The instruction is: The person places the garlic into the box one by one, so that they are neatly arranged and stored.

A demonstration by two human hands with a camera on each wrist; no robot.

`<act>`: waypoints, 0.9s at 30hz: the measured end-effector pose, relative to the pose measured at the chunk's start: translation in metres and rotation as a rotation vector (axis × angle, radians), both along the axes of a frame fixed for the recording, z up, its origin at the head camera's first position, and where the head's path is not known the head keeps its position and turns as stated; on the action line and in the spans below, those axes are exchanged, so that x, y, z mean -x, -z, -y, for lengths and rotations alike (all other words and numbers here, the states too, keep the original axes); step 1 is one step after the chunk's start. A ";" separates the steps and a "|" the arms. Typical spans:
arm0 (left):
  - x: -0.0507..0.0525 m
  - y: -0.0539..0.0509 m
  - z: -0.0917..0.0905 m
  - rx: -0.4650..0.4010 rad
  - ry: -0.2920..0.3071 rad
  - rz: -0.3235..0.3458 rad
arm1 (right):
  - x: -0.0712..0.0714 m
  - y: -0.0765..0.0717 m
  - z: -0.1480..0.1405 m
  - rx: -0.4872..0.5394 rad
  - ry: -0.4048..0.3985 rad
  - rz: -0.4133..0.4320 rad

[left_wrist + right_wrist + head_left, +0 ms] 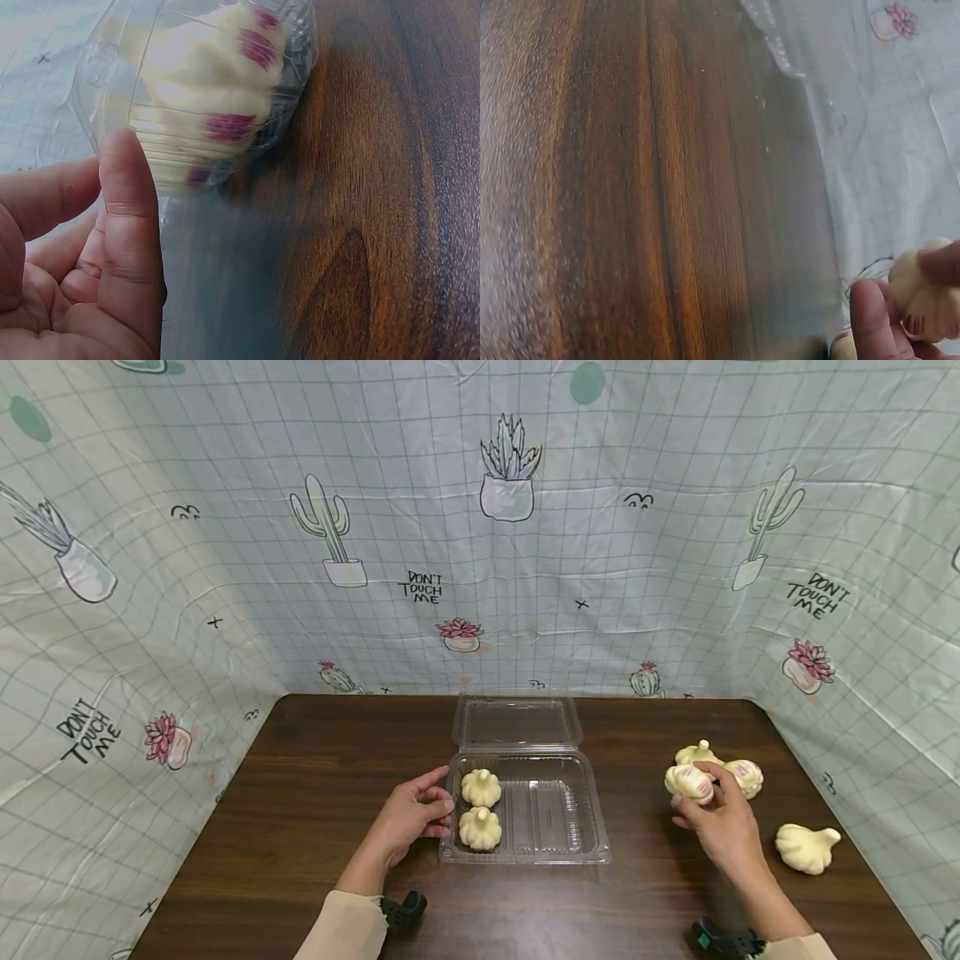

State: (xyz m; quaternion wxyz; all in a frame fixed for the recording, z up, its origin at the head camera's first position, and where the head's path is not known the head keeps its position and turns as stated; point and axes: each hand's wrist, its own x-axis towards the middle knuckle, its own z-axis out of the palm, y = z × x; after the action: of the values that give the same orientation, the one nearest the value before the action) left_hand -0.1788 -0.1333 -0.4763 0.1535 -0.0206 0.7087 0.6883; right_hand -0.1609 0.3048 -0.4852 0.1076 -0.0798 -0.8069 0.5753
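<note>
A clear plastic clamshell container (547, 855) lies with its lid folded back on the table. Two garlic bulbs (481, 787) stand in its left side, one behind the other. My left hand (408, 814) pinches the container's left rim between thumb and fingers; in the left wrist view the thumb (129, 202) lies against the plastic, with a garlic bulb (217, 82) showing through it. My right hand (723, 818) holds a garlic bulb (688, 784) with purple streaks, also visible in the right wrist view as a held bulb (924, 300).
Two more garlic bulbs, one pale (695, 752) and one streaked (747, 777), lie just behind my right hand. Another bulb (807, 848) is on its side near the right table edge. A printed curtain (525, 568) surrounds the dark wooden table (322, 752).
</note>
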 end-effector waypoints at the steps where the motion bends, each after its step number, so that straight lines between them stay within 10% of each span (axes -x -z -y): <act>1: 0.000 0.000 0.000 0.000 0.000 -0.001 | 0.000 0.000 0.000 0.014 0.002 -0.006; 27: 0.000 0.000 0.000 0.010 -0.001 -0.004 | -0.001 -0.001 0.008 0.066 -0.022 0.062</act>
State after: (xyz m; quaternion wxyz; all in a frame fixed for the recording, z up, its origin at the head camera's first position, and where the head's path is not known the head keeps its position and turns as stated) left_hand -0.1789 -0.1330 -0.4765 0.1517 -0.0204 0.7124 0.6849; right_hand -0.1603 0.2967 -0.4844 0.0734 -0.0921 -0.7912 0.6001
